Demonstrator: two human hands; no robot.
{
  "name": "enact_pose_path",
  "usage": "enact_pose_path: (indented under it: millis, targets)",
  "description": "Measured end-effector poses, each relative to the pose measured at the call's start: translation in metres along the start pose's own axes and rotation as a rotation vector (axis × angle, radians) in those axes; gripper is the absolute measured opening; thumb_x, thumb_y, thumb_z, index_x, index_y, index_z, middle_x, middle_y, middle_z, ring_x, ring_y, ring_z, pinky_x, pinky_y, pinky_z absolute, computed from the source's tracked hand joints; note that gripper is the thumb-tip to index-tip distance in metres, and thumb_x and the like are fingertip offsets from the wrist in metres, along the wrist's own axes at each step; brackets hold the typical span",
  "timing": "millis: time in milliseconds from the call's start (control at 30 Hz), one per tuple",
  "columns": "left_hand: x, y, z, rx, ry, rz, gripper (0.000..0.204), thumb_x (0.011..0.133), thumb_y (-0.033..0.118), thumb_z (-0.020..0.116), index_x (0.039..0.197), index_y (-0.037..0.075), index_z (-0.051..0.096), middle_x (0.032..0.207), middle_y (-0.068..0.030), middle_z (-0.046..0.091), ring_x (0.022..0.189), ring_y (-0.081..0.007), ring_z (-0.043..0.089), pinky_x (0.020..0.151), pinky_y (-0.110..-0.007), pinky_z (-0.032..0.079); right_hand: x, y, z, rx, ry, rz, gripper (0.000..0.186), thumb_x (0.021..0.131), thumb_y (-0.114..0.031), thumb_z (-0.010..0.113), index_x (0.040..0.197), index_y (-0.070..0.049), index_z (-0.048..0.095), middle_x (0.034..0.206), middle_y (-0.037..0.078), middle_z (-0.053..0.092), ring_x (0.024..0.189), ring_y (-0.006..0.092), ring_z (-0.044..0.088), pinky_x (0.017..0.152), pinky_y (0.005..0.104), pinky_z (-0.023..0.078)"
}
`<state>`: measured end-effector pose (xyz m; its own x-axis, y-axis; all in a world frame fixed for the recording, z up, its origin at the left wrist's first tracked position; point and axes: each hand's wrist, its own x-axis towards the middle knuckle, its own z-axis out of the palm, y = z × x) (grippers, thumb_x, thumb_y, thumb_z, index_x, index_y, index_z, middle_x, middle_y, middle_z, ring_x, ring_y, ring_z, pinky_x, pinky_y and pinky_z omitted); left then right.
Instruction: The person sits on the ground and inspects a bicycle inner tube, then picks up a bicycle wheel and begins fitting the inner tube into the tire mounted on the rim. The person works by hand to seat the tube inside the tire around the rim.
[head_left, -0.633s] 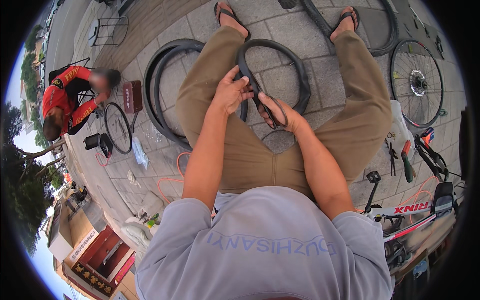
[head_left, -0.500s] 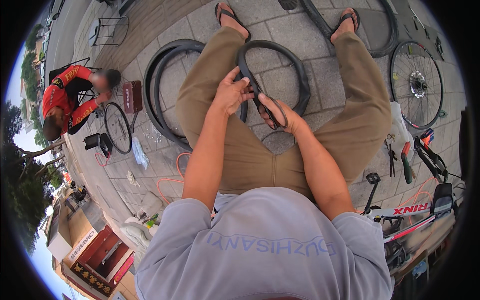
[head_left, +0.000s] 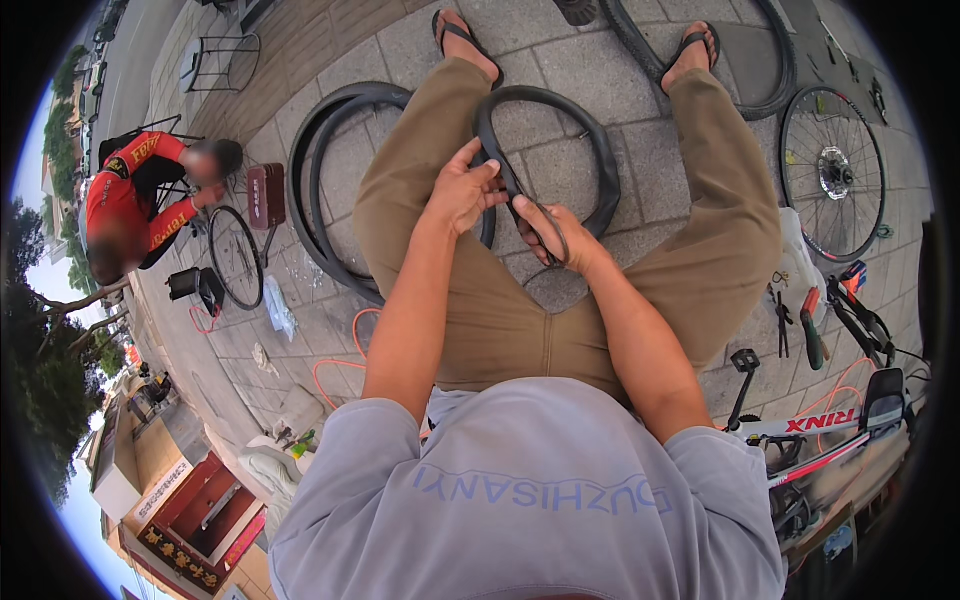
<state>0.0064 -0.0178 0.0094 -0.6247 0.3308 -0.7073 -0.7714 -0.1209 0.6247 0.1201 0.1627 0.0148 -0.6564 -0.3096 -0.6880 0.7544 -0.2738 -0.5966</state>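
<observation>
A black bicycle inner tube [head_left: 606,170] hangs in a loop between my knees, above the paving. My left hand [head_left: 463,192] pinches its left side between thumb and fingers. A little lower and to the right, my right hand [head_left: 562,236] is closed on a flattened stretch of the same tube, with the thumb lying along it. The fingertips under the tube are partly hidden. Beyond my left leg, black tyres [head_left: 300,165] lie on the ground, partly covered by the leg.
Another tyre [head_left: 775,95] lies beyond my right foot, and a spoked wheel [head_left: 835,175] to the right. Pliers and hand tools [head_left: 812,325] and a bike frame [head_left: 830,422] are at my right. A seated person in red [head_left: 125,190] is left, near a small wheel [head_left: 237,257].
The tube's loop has dropped slightly toward me. My right thumb and fingers have shifted a little along the tube, while my left hand keeps nearly the same place.
</observation>
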Motion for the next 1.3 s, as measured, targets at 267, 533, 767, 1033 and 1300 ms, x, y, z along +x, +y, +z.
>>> enact_pose_path:
  millis: [267, 533, 767, 1033, 1300]
  targets:
    - [-0.008, -0.002, 0.01, 0.061, 0.016, -0.039, 0.08, 0.104, 0.001, 0.061, 0.169, 0.005, 0.013, 0.115, -0.0154, 0.07, 0.093, -0.0238, 0.072, 0.078, -0.042, 0.064, 0.011, 0.004, -0.007, 0.036, -0.069, -0.003, 0.069, 0.099, -0.075, 0.052, 0.083, -0.009, 0.059, 0.068, -0.001, 0.048, 0.054, 0.0116, 0.046, 0.049, 0.0288, 0.035]
    - [-0.011, 0.002, 0.013, 0.038, -0.014, -0.038, 0.08, 0.104, -0.001, 0.058, 0.169, 0.006, 0.012, 0.119, -0.0164, 0.07, 0.095, -0.0251, 0.073, 0.079, -0.043, 0.065, 0.011, 0.004, -0.006, 0.098, -0.069, 0.017, 0.067, 0.098, -0.075, 0.053, 0.083, -0.01, 0.058, 0.067, -0.002, 0.047, 0.052, 0.01, 0.044, 0.045, 0.0279, 0.034]
    - [-0.01, 0.001, 0.012, 0.029, -0.029, -0.037, 0.081, 0.104, -0.002, 0.057, 0.169, 0.005, 0.009, 0.119, -0.0167, 0.07, 0.094, -0.0253, 0.074, 0.079, -0.043, 0.065, 0.012, 0.007, -0.006, 0.11, -0.051, 0.015, 0.064, 0.099, -0.072, 0.055, 0.077, -0.011, 0.056, 0.062, -0.004, 0.043, 0.047, 0.0094, 0.041, 0.042, 0.0279, 0.032]
    - [-0.003, -0.001, 0.01, 0.03, -0.03, -0.046, 0.079, 0.103, 0.0, 0.059, 0.167, 0.003, 0.013, 0.113, -0.0143, 0.07, 0.093, -0.0259, 0.073, 0.078, -0.044, 0.065, 0.008, 0.007, -0.005, 0.034, 0.03, -0.017, 0.062, 0.099, -0.065, 0.062, 0.077, -0.008, 0.061, 0.062, -0.002, 0.051, 0.047, 0.0097, 0.045, 0.042, 0.0286, 0.034]
    - [0.029, 0.026, -0.006, 0.172, 0.035, -0.12, 0.039, 0.103, 0.011, 0.064, 0.14, 0.002, 0.054, 0.109, -0.0065, 0.071, 0.088, -0.0194, 0.071, 0.074, -0.041, 0.066, 0.01, 0.015, -0.01, -0.115, 0.083, 0.014, 0.067, 0.096, -0.07, 0.062, 0.082, -0.004, 0.064, 0.064, 0.0, 0.053, 0.051, 0.012, 0.049, 0.046, 0.0316, 0.038]
